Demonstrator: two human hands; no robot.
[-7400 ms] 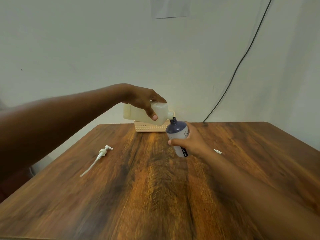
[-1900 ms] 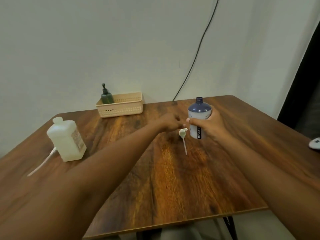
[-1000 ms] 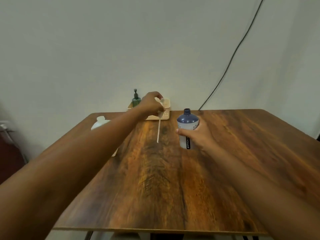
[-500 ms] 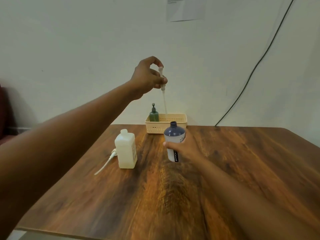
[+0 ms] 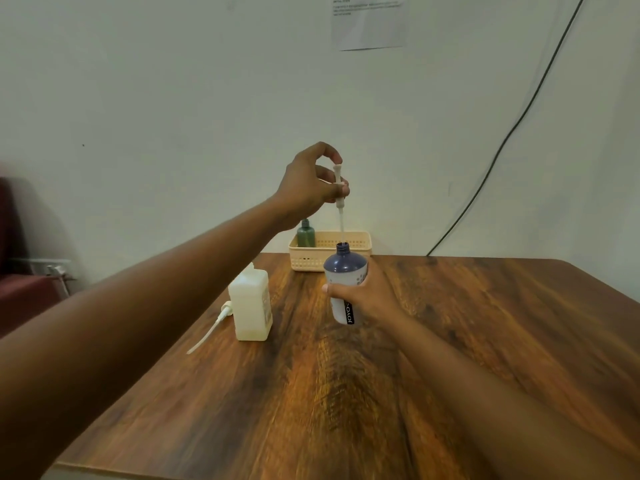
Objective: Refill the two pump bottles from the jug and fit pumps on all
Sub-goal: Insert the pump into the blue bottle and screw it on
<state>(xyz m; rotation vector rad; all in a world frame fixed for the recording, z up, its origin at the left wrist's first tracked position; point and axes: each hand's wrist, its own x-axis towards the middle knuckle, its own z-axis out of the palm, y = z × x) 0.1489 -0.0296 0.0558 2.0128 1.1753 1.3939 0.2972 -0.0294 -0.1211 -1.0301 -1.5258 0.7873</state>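
My right hand (image 5: 367, 299) grips a white bottle with a dark blue shoulder (image 5: 344, 271), upright on the wooden table (image 5: 450, 341), its neck open. My left hand (image 5: 308, 185) pinches a white pump (image 5: 338, 188) above it, its tube hanging straight down with the tip at the bottle's mouth. The translucent white jug (image 5: 251, 303) stands upright to the left, capless. A second white pump (image 5: 211, 329) lies flat beside the jug. A small green pump bottle (image 5: 305, 235) stands in the beige basket (image 5: 332, 261) at the back.
The basket sits against the wall at the table's far edge. A black cable (image 5: 502, 150) runs down the wall at the right. A paper sheet (image 5: 369, 22) is stuck high on the wall. A dark red seat (image 5: 20, 289) shows at the left.
My left hand picked the pump up off the table, raised it and brought it over the blue-topped bottle; the tube tip has come down to the bottle's mouth. The jug was set down earlier.
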